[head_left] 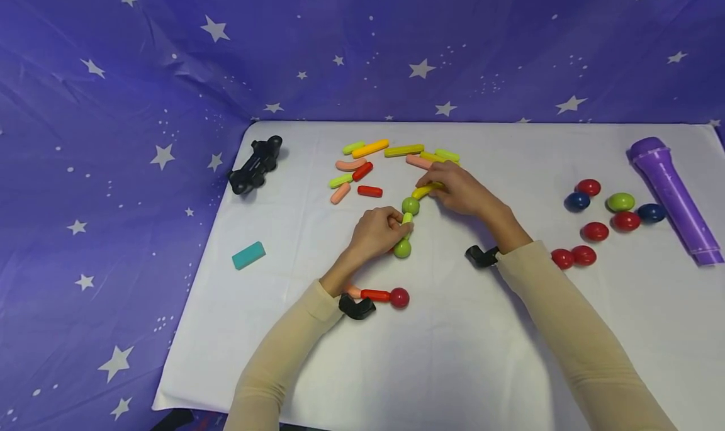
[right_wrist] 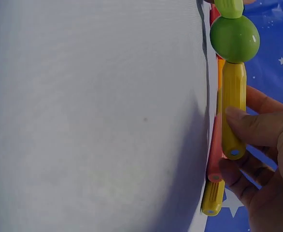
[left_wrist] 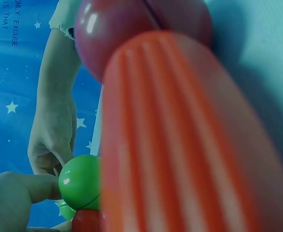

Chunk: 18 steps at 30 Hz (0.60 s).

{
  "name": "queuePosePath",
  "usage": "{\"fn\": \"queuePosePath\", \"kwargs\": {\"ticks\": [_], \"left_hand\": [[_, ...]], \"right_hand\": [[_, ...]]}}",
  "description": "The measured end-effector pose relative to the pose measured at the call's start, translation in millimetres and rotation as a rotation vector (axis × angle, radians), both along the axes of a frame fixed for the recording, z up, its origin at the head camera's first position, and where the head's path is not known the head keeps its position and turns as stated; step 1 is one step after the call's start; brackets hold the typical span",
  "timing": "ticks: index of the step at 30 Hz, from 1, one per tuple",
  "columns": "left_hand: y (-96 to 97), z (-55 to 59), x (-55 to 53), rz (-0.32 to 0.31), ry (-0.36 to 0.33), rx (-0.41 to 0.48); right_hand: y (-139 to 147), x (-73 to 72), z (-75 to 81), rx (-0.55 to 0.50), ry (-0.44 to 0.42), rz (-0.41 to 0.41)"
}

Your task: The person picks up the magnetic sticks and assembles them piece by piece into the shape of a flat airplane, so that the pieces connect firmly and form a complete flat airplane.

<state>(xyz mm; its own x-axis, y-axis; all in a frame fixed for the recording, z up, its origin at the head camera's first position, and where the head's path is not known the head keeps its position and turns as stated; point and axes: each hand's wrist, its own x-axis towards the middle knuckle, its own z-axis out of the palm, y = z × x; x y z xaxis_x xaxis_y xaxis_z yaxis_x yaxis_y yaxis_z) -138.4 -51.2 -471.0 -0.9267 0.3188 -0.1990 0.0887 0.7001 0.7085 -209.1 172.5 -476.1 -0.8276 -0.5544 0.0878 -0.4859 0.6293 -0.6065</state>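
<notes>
My left hand (head_left: 381, 231) grips a short light green stick (head_left: 407, 218) that joins two green balls, one at each end. The upper green ball (head_left: 410, 206) also meets a yellow stick (head_left: 426, 190), which my right hand (head_left: 460, 189) pinches between thumb and fingers. In the right wrist view, this yellow stick (right_wrist: 234, 96) runs straight into the green ball (right_wrist: 235, 39). A bit of red stick shows beside the lower green ball (head_left: 402, 249), partly hidden by my left hand. Near my left wrist lies a red stick (head_left: 375, 295) joined to a red ball (head_left: 399, 297).
Loose coloured sticks (head_left: 370, 148) lie toward the back of the white table. Several red, blue and green balls (head_left: 625, 221) sit at right beside a purple tube (head_left: 676, 198). A black game controller (head_left: 255, 165) and a teal block (head_left: 248, 255) are at left.
</notes>
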Motion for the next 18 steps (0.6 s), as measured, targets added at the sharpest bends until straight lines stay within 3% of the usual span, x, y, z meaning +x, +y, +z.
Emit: {"fn": "queuePosePath", "kwargs": {"ticks": [7,18], "left_hand": [[0.5,-1.1,1.0,0.015,0.002,0.023],[3.2,-4.7,3.2,0.052,0.017,0.043]], "right_hand": [[-0.1,2.2,0.7,0.005,0.016,-0.003],[8.3,10.7,1.8,0.054,-0.006,-0.083]]}}
